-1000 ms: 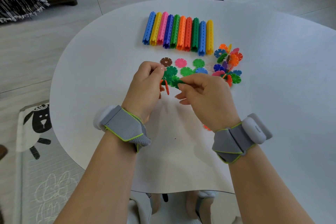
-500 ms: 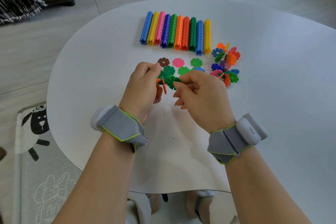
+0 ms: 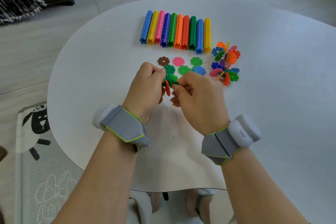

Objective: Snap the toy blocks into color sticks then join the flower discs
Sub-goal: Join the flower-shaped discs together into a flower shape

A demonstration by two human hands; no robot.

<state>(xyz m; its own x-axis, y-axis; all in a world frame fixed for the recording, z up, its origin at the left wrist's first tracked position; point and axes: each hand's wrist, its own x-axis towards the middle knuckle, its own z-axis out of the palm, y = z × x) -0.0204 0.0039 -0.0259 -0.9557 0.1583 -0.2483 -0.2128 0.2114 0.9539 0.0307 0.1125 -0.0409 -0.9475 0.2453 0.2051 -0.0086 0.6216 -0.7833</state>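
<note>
Green disc meets orange, held above the table

Nearest me are two forearms in grey wrist straps. Both hands are raised over the white table. The left hand has its fingers curled in, pinching a small piece made of an orange flower disc with green ones slotted onto it. The right hand pinches the edge of a green flower disc between thumb and forefinger, its other fingers loosely curled beneath. The discs touch between the two hands. Whether the slots have seated I cannot tell, as fingers hide the joint.

I judge the risk to be here. If the slots meet at an angle, the push may pop a seated disc off the orange one, or a disc may slip from the pinch and drop among the loose ones.

Just beyond the hands lie the loose flower discs, among them a brown, a pink and a blue. To the right stands a finished cluster of joined discs. Farthest off, ten color sticks lie side by side, so that half of the task looks done
</note>
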